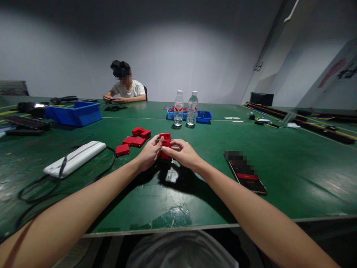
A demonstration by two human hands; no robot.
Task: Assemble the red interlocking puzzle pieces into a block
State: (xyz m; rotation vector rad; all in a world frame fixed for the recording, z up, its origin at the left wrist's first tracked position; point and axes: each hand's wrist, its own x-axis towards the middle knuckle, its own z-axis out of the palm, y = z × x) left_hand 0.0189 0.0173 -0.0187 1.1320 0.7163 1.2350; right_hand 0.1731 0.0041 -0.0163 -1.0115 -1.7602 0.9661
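Both my hands meet above the green table, around small red plastic boxes (166, 153). With its fingers and thumb, my left hand (150, 152) grips a red box at the rear of the pair. My right hand (184, 152) is closed on the red box nearer to me, its thumb across the face. Whether the two boxes are joined cannot be made out, since fingers cover their sides. Left of my hands, several similar red boxes (134, 141) lie close together on the tabletop.
A white power strip (76, 158) with a black cable lies at left, a phone (245, 173) at right. Two water bottles (178, 109) stand before small blue bins (204, 117). A larger blue bin (75, 113) is at far left. Across the table (279, 156) sits a person (126, 89).
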